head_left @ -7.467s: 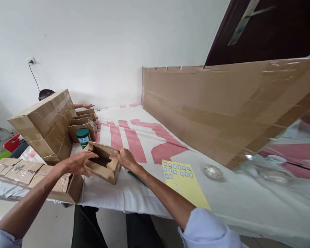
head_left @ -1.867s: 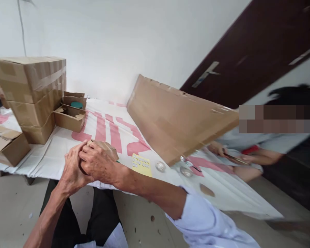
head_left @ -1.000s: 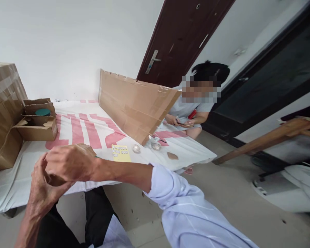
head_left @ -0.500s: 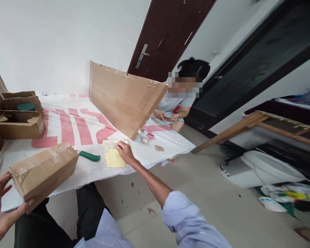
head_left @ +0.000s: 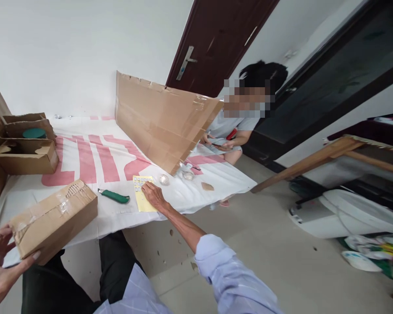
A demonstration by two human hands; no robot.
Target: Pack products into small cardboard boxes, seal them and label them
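My left hand (head_left: 1, 272) grips the near left end of a taped cardboard box (head_left: 57, 220), which lies tilted at the table's front edge. My right hand (head_left: 153, 194) rests over a yellow sheet (head_left: 146, 206) printed or stuck with rows of small outlined marks. Its fingertips are pressed together on the lower rows; anything between them is too small to make out. Between box and sheet lies a green-handled utility knife (head_left: 116, 196). Just beyond my right hand sits a small round clear item (head_left: 164, 179), perhaps a roll of tape.
A large cardboard panel (head_left: 160, 117) stands on the white cloth (head_left: 75, 126). Open cardboard boxes (head_left: 26, 159) with a green round object (head_left: 34, 133) stand left. Another person (head_left: 236, 131) sits beyond the panel. A white bucket (head_left: 350, 213) is on the floor at right.
My right hand has moved left and slightly down across the yellow sheet, uncovering the round clear item. The box in my left hand has turned a little. The view has shifted slightly.
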